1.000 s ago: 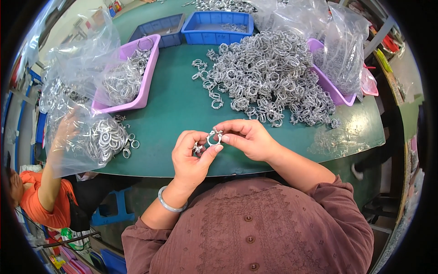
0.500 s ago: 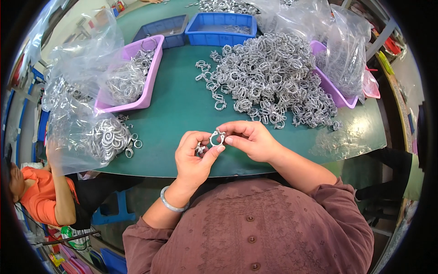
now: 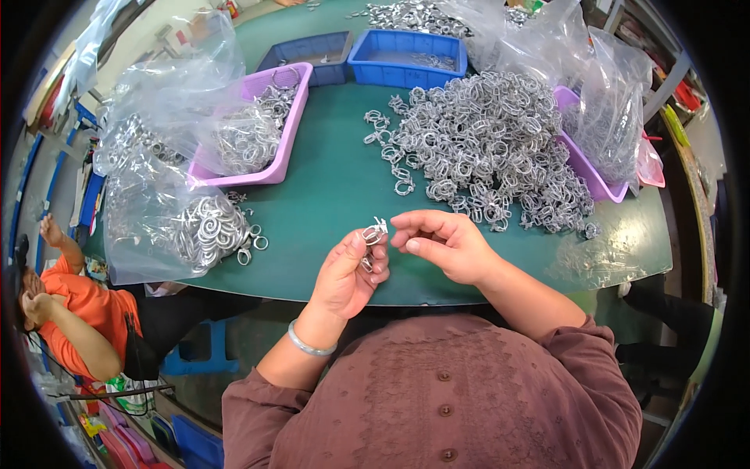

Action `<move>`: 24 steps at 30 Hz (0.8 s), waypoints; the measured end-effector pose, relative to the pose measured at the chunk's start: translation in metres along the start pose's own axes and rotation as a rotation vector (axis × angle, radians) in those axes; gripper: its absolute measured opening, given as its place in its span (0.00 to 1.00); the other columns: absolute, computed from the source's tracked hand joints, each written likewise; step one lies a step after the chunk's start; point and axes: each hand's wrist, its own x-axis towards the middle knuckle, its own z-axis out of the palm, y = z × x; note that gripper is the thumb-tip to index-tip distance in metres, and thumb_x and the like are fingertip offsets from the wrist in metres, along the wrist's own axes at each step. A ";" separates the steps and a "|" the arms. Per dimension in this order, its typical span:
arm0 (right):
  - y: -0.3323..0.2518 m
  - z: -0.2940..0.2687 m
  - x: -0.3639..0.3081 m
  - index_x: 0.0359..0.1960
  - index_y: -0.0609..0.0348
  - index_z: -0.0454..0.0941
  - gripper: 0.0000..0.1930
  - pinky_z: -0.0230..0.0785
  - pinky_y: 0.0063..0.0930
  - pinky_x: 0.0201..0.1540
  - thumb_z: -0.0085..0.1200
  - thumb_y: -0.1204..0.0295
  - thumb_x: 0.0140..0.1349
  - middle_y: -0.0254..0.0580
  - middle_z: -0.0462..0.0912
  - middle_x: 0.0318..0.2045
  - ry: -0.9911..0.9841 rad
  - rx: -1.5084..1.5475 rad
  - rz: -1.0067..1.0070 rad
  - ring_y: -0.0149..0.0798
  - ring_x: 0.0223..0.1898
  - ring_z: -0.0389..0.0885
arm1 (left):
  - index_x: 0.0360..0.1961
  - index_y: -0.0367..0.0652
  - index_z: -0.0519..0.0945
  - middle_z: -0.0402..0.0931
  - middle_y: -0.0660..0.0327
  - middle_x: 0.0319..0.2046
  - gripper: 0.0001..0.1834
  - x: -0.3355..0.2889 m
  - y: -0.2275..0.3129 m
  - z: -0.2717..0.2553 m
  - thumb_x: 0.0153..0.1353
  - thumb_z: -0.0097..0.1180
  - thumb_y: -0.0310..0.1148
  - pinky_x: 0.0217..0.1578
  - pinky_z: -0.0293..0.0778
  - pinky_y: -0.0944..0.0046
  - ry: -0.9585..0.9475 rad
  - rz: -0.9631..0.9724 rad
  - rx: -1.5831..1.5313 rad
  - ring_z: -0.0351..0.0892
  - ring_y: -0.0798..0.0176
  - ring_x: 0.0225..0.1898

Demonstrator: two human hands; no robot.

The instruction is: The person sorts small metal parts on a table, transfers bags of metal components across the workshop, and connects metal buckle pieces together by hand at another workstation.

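Note:
Above the front edge of the green table, my left hand (image 3: 348,273) holds a small silvery ring clamp (image 3: 373,234) upright between thumb and fingers. A second metal piece (image 3: 366,263) shows among the lower fingers of that hand, partly hidden by them. Just right of the ring clamp is my right hand (image 3: 445,244), its thumb apart from its bent fingers, and nothing shows between them. Beyond it, a big heap of similar silvery clamps (image 3: 492,144) lies on the table (image 3: 328,180).
A pink basket (image 3: 291,137) of metal rings and a plastic bag of ring parts (image 3: 207,230) are on the left. Two blue trays (image 3: 406,74) stand at the back. Another pink basket (image 3: 598,184) is on the right. A person in orange (image 3: 94,313) sits at left.
My right hand has drawn slightly away from the ring clamp, which stays in my left hand, now turned. The seated person at left has moved their arms. The whole view has shifted a little.

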 end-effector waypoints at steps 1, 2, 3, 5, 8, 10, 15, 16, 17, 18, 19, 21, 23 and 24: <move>0.000 0.000 0.000 0.46 0.64 0.69 0.15 0.66 0.21 0.44 0.47 0.79 0.56 0.39 0.76 0.36 0.010 -0.018 0.003 0.27 0.39 0.73 | 0.35 0.40 0.73 0.70 0.66 0.25 0.15 0.000 0.000 -0.001 0.59 0.45 0.42 0.23 0.61 0.75 -0.028 -0.065 -0.122 0.65 0.72 0.24; 0.000 0.001 0.000 0.46 0.64 0.69 0.15 0.66 0.21 0.44 0.47 0.79 0.56 0.39 0.76 0.36 0.005 -0.017 0.000 0.27 0.39 0.73 | 0.36 0.39 0.73 0.71 0.65 0.25 0.18 0.001 0.001 -0.003 0.59 0.44 0.45 0.23 0.61 0.73 -0.036 -0.085 -0.151 0.66 0.71 0.24; 0.001 0.001 0.001 0.46 0.64 0.69 0.15 0.66 0.21 0.44 0.47 0.79 0.56 0.39 0.76 0.36 0.009 -0.020 0.006 0.27 0.38 0.73 | 0.36 0.39 0.73 0.71 0.65 0.25 0.18 0.000 0.002 -0.004 0.59 0.44 0.45 0.23 0.61 0.73 -0.035 -0.079 -0.148 0.66 0.71 0.24; 0.001 0.001 0.001 0.46 0.64 0.70 0.15 0.66 0.20 0.44 0.48 0.78 0.56 0.38 0.76 0.36 0.010 -0.026 0.011 0.26 0.38 0.73 | 0.35 0.39 0.74 0.70 0.64 0.25 0.19 0.000 0.003 -0.004 0.60 0.42 0.46 0.23 0.62 0.73 -0.053 -0.105 -0.237 0.66 0.70 0.24; -0.001 0.002 0.002 0.45 0.64 0.70 0.14 0.66 0.20 0.43 0.48 0.78 0.56 0.39 0.77 0.35 0.018 -0.054 0.020 0.26 0.39 0.73 | 0.35 0.40 0.74 0.70 0.63 0.25 0.20 0.000 0.004 -0.007 0.60 0.41 0.47 0.23 0.62 0.73 -0.063 -0.104 -0.282 0.66 0.69 0.24; -0.001 0.003 0.002 0.45 0.64 0.70 0.14 0.67 0.20 0.43 0.48 0.78 0.55 0.39 0.77 0.35 0.021 -0.065 0.030 0.26 0.39 0.74 | 0.35 0.40 0.74 0.70 0.63 0.25 0.20 -0.001 0.006 -0.007 0.60 0.41 0.47 0.23 0.62 0.73 -0.069 -0.100 -0.283 0.66 0.69 0.24; -0.001 0.006 0.004 0.46 0.64 0.70 0.14 0.66 0.21 0.43 0.48 0.78 0.56 0.39 0.77 0.35 0.006 -0.051 0.052 0.28 0.38 0.74 | 0.34 0.40 0.74 0.69 0.63 0.25 0.20 -0.004 0.008 -0.009 0.60 0.41 0.48 0.23 0.62 0.73 -0.050 -0.090 -0.297 0.66 0.69 0.24; -0.001 0.007 0.005 0.46 0.64 0.70 0.14 0.66 0.21 0.43 0.48 0.78 0.56 0.39 0.77 0.35 0.005 -0.042 0.056 0.28 0.38 0.74 | 0.34 0.39 0.74 0.68 0.62 0.25 0.22 -0.005 0.008 -0.009 0.60 0.40 0.49 0.23 0.62 0.73 -0.040 -0.092 -0.301 0.64 0.69 0.24; -0.001 0.007 0.005 0.46 0.64 0.70 0.14 0.66 0.21 0.43 0.48 0.78 0.56 0.39 0.77 0.35 0.001 -0.042 0.056 0.28 0.38 0.74 | 0.35 0.39 0.74 0.67 0.62 0.25 0.23 -0.005 0.009 -0.010 0.60 0.39 0.50 0.23 0.61 0.73 -0.031 -0.094 -0.306 0.62 0.69 0.23; -0.001 0.008 0.005 0.45 0.64 0.70 0.14 0.66 0.21 0.43 0.48 0.78 0.56 0.39 0.77 0.35 0.003 -0.041 0.065 0.28 0.38 0.74 | 0.35 0.39 0.74 0.67 0.62 0.25 0.23 -0.006 0.009 -0.010 0.60 0.39 0.50 0.23 0.61 0.73 -0.029 -0.090 -0.307 0.62 0.69 0.23; -0.002 0.009 0.006 0.45 0.64 0.70 0.14 0.67 0.21 0.43 0.48 0.78 0.56 0.39 0.77 0.35 0.007 -0.041 0.073 0.28 0.38 0.74 | 0.34 0.39 0.74 0.67 0.61 0.25 0.23 -0.006 0.010 -0.010 0.60 0.39 0.50 0.23 0.61 0.73 -0.020 -0.087 -0.307 0.62 0.69 0.23; 0.000 0.009 0.007 0.45 0.64 0.70 0.14 0.67 0.20 0.42 0.48 0.77 0.56 0.39 0.77 0.35 0.004 -0.046 0.074 0.27 0.38 0.74 | 0.34 0.38 0.74 0.67 0.61 0.25 0.23 -0.007 0.011 -0.011 0.60 0.39 0.49 0.22 0.61 0.73 -0.012 -0.082 -0.308 0.63 0.68 0.24; 0.000 0.010 0.008 0.44 0.65 0.71 0.13 0.67 0.19 0.41 0.48 0.77 0.56 0.39 0.77 0.35 0.002 -0.052 0.074 0.26 0.38 0.74 | 0.34 0.38 0.74 0.67 0.61 0.25 0.23 -0.008 0.013 -0.013 0.60 0.39 0.49 0.22 0.61 0.73 -0.025 -0.080 -0.323 0.64 0.68 0.24; 0.000 0.011 0.009 0.44 0.65 0.70 0.13 0.67 0.19 0.41 0.49 0.76 0.56 0.39 0.77 0.35 -0.002 -0.053 0.074 0.26 0.38 0.74 | 0.34 0.38 0.74 0.67 0.61 0.25 0.23 -0.008 0.013 -0.013 0.60 0.39 0.49 0.22 0.61 0.73 -0.025 -0.078 -0.323 0.64 0.68 0.24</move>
